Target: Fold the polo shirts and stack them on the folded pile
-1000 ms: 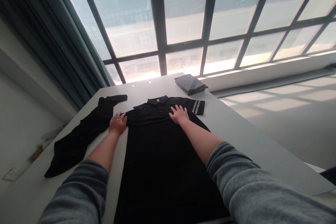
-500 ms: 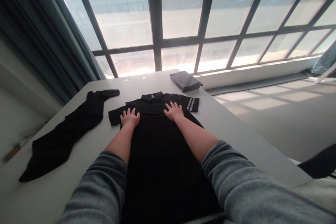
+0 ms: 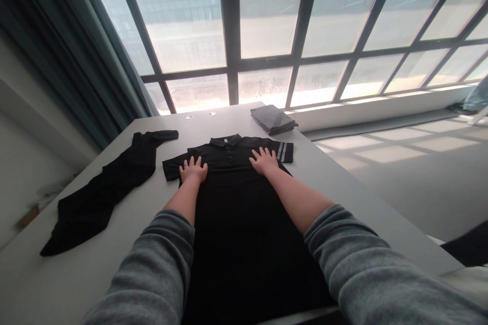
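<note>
As shirt points away, lengthwise, hem unclear

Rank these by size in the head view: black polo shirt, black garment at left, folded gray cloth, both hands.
1. Black polo shirt
2. Black garment at left
3. Folded gray cloth
4. Left hand, right hand: too alike to rank

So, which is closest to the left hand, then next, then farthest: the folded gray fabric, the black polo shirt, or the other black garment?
1. Black polo shirt: right under the left hand.
2. Other black garment: off to its left.
3. Folded gray fabric: ahead and right, beyond the shirt.
</note>
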Tool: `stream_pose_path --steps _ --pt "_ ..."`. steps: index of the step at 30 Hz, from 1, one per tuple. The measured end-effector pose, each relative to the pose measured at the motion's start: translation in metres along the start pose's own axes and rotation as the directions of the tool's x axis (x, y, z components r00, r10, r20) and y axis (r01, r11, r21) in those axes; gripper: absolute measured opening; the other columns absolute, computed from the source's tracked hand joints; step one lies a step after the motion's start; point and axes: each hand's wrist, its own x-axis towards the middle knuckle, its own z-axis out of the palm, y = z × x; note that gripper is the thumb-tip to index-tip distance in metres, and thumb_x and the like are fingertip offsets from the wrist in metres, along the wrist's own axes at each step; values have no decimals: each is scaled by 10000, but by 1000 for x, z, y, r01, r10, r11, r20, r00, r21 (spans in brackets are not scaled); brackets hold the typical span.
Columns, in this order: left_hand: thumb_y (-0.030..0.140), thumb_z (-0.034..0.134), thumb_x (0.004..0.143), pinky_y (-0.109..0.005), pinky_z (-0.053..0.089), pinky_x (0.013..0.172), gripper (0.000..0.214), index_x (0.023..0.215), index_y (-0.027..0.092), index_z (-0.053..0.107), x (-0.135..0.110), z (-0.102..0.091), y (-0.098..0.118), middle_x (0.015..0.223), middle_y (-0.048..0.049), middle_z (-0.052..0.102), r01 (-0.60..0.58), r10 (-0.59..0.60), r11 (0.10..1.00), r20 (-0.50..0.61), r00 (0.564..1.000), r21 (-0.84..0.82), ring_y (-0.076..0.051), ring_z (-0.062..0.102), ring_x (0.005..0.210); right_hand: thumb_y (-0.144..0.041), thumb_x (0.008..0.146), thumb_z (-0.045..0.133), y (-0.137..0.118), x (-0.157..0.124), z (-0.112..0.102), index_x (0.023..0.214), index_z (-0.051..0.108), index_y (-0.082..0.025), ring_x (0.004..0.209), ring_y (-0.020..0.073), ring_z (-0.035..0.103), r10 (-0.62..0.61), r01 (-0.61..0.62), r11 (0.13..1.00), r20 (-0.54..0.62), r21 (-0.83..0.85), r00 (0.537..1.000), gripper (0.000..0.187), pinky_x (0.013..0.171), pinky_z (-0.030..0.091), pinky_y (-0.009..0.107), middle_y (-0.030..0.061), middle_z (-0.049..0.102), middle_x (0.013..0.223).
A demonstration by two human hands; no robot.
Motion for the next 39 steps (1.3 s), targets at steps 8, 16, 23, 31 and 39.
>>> stream_pose_path --steps 8,16,23,31,39 --pt "681 305 982 -582 161 1289 737 1645 371 380 0 3 1 1768 -33 180 33 -33 999 -16 999 -4 -414 184 1605 -602 1099 185 61 6 -3 1736 147 -238 1599 284 162 166 -164 984 -29 63 986 734 1307 138 473 101 142 1728" --pt "697 295 973 -633 149 1281 791 1674 332 314 1 3 1 1762 -55 201 42 -42 999 -17 999 -1 -409 172 1609 -575 1098 142 106 5 -1 1724 217 -270 1611 287 101 253 -251 967 -38 44 967 701 1298 123 551 32 70 1743" --pt "678 268 971 -583 148 1307 912 1699 133 205 0 1 2 1763 -129 152 85 -85 996 -26 996 -4 -368 130 1625 -552 1099 216 86 18 -20 1703 289 -170 1586 351 161 270 -268 961 27 -68 962 719 1266 45 641 167 163 1712" --pt "648 240 988 -620 163 1298 859 1703 172 211 -4 -1 3 1775 -75 54 64 -64 997 -16 998 31 -340 120 1631 -562 1096 217 49 30 -8 1714 244 -169 1593 292 161 21 -21 1000 6 14 1000 733 1296 171 483 109 145 1727" --pt "577 220 1015 -620 152 1305 778 1691 194 270 1 -2 2 1769 -59 135 -33 30 998 48 998 58 -333 127 1630 -630 1086 207 52 26 4 1729 196 -234 1607 299 94 47 -46 999 -25 24 999 755 1308 81 522 65 72 1741"
